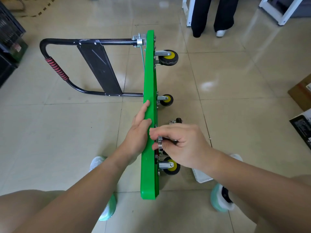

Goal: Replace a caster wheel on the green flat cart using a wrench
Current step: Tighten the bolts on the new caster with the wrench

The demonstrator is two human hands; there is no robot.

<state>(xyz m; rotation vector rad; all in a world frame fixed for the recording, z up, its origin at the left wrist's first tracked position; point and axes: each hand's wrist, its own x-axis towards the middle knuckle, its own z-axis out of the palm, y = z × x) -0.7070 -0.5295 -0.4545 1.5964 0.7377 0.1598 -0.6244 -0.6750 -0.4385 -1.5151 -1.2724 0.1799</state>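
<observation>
The person's feet, in pale green shoe covers (107,209), stood on a shiny floor (67,132) of big beige tiles. A flat white thing (202,177) lay by the right foot, half hidden under the arm.

The green cart (149,182) stood on its long edge between the feet, with its wheels pointing right. The left hand (139,132) lay on the cart's top edge, fingers straight and close together. The right hand (183,145) had curled fingers that pinched a small silver part (159,143) against the cart's underside. Whether it was a tool or a wheel plate could not be told.

The near wheel (171,166) had a yellow middle and was partly covered by that hand. Behind the hand, a loose black wheel (175,121) peeked out. The middle wheel (166,100) and the far wheel (168,57) had yellow middles too.

The black handle (80,68), with a red grip (56,68), stuck out to the left.

Boxes (303,98) were cut off at the right edge, their print too small to read. Dark crates (8,39) sat on the left. Farthest away stood someone's dark trouser legs (213,15) and white frames (279,14).
</observation>
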